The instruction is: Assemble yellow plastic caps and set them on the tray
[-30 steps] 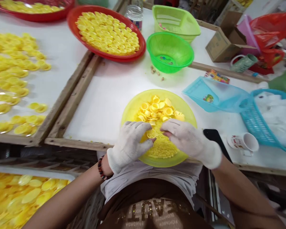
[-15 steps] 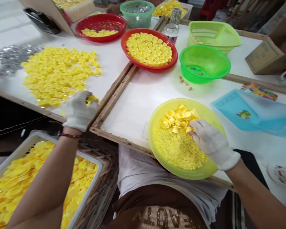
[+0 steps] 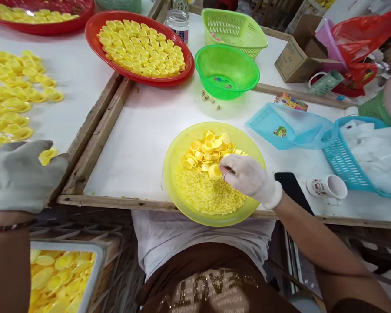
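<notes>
My right hand (image 3: pixel 247 178), in a white glove, pinches a small round yellow plastic cap (image 3: pixel 215 172) over the yellow basin (image 3: pixel 174 174). In that basin, a heap of similar yellow caps (image 3: pixel 208 145) sits behind many tiny pale-yellow pellets (image 3: pixel 211 195). At the left edge, my gloved left hand (image 3: pixel 21 174) rests by the wooden divider, its fingers curled about a yellow cap (image 3: pixel 47 155). Beyond it, many yellow caps (image 3: pixel 13 104) are spread on the white table. The left fingertips are partly hidden.
A red tray (image 3: pixel 94 39) of yellow caps, a green bowl (image 3: pixel 228 74) and a light-green basket (image 3: pixel 234 26) stand behind. To the right are a blue scoop (image 3: pixel 289 124), phone (image 3: pixel 293 191), mug (image 3: pixel 327 187) and blue basket (image 3: pixel 342 152). A crate (image 3: pixel 96 261) of yellow pieces sits below left.
The view has swung right, so everything appears further left. My right hand now has a cap raised in its pinch over the pellets. My left hand stays near the divider.
</notes>
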